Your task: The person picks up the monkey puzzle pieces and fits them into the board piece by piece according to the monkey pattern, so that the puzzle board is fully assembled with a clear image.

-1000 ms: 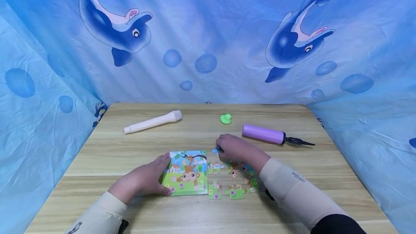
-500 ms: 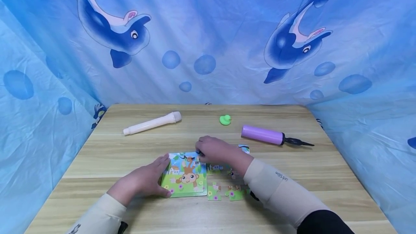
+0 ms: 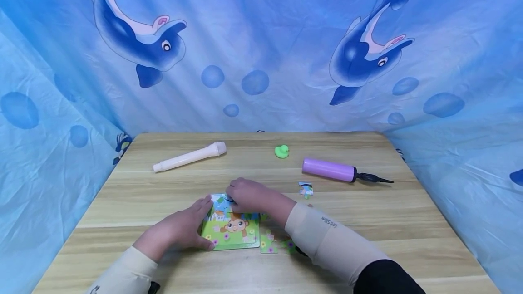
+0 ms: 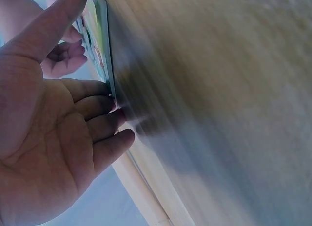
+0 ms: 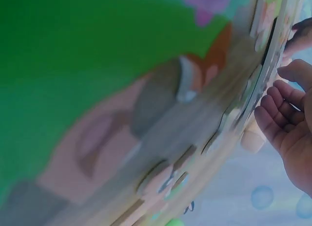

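Observation:
The puzzle board [image 3: 230, 235] with a monkey picture lies flat at the middle front of the table. My left hand [image 3: 185, 223] rests along its left edge, thumb at the near corner and fingers toward the far one. In the left wrist view its fingertips meet the board's rim. Over the board's far part, my right hand [image 3: 249, 196] has its fingers bent down and pinches a small puzzle piece [image 3: 229, 199], blue with a dark line and mostly hidden by the fingers. Loose puzzle pieces [image 3: 268, 242] lie to the right, partly covered by the right forearm.
One loose piece [image 3: 305, 188] lies farther back. Behind the board are a white microphone-shaped stick [image 3: 189, 157] and a green toy duck [image 3: 282, 151]. A purple hand pump [image 3: 328, 169] with a black nozzle lies at right. Blue dolphin curtain surrounds the table [image 3: 122, 203].
My right hand has moved left from the loose pieces to the board's far part, carrying the puzzle piece. The far loose piece came into view. My left hand stays at the board's edge.

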{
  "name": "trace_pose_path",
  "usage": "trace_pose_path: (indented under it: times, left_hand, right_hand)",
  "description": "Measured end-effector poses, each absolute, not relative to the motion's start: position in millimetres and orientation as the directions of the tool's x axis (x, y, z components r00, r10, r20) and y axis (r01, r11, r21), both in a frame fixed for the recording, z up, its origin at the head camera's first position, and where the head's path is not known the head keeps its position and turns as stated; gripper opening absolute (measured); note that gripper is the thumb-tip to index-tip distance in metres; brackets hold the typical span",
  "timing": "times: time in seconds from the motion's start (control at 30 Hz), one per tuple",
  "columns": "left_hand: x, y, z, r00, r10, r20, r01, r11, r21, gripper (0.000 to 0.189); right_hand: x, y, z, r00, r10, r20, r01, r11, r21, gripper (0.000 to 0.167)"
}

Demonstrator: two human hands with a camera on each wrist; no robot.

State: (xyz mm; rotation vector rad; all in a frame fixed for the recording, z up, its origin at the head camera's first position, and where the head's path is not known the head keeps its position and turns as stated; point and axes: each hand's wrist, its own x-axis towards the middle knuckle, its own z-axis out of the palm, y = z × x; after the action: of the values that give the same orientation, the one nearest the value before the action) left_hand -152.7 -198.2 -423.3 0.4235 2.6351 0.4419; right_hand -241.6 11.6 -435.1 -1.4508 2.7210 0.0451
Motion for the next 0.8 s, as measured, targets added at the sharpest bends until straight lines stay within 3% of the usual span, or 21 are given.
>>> trace_pose_path:
  times: [0.37,0.8]
  left_hand:
    - [-153.2,-201.0,-424.4,-0.860,0.359,-0.363,0.221,0.903,0.369,0.118]
    - [-151.2,-200.3,-422.7,-0.854,0.379,-0.357,0.243,0.896,0.371,0.118]
  right_hand:
    - [-237.3,10.8,-432.5,-0.533,-0.843,-0.074,-0.846,0.534,0.012,0.019]
    - [-235.4,6.6,-442.4,-0.492,-0.871,0.005,-0.867,0.490,0.087,0.021]
